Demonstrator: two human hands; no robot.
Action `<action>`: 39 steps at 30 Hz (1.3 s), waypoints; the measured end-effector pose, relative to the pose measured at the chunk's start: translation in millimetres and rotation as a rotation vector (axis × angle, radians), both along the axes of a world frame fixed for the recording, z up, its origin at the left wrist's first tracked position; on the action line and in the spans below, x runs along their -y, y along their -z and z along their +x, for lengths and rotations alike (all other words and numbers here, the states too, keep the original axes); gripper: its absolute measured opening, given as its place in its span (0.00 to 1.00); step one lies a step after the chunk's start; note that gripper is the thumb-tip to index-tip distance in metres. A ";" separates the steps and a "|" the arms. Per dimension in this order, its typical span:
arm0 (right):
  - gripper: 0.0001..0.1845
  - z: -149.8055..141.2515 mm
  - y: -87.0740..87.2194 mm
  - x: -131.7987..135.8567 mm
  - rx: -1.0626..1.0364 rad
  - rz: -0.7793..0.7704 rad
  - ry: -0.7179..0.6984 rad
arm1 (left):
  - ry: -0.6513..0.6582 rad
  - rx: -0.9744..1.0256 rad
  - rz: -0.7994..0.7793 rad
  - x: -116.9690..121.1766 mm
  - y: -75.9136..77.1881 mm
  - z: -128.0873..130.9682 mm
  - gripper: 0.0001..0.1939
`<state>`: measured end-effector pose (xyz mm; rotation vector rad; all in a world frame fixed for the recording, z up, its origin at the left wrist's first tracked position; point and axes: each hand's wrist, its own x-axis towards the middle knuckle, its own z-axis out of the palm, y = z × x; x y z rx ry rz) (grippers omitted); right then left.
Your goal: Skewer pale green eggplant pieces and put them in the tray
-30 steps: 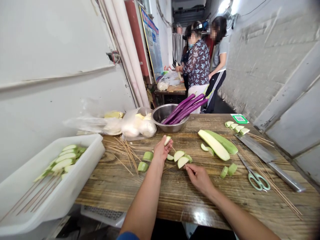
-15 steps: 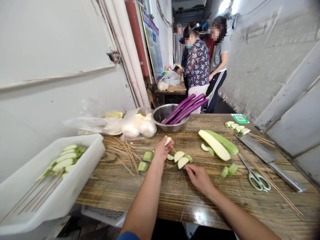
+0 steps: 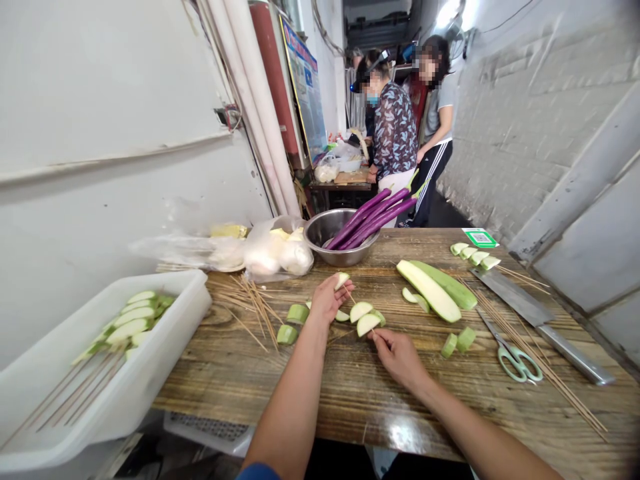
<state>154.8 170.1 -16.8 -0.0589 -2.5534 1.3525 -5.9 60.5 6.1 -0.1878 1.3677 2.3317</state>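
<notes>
My left hand (image 3: 326, 300) is closed on a pale green zucchini slice (image 3: 342, 280), at the far end of a thin wooden skewer (image 3: 349, 293). Two half-round slices (image 3: 369, 325) sit lower on the skewer. My right hand (image 3: 399, 355) pinches the skewer close to its near end. Loose pieces lie just beyond and behind these slices. To the left of my left forearm stand cut zucchini chunks (image 3: 298, 313). Right of my hands lie a halved zucchini (image 3: 429, 291) and two short chunks (image 3: 466, 339).
A white tub (image 3: 187, 327) with skewered slices stands left. Loose skewers (image 3: 257, 310), bagged food (image 3: 280, 257) and a steel bowl (image 3: 320, 233) of eggplants (image 3: 373, 223) lie behind. Scissors (image 3: 517, 363), a cleaver (image 3: 515, 297) and a filled skewer (image 3: 477, 257) lie right. Two people stand beyond.
My left hand has shifted very slightly to the right with the slice; my right hand stays almost still. The person in the patterned top has lowered a hand toward the board.
</notes>
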 end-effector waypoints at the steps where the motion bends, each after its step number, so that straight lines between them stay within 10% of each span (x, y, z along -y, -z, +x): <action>1: 0.17 -0.1 0.1 0.2 0.001 -0.002 0.002 | 0.000 -0.019 0.000 0.0 1.4 -0.4 0.08; 39: 0.18 -0.8 8.7 11.6 0.004 -0.009 0.089 | -0.065 0.061 0.129 -19.5 5.8 11.7 0.04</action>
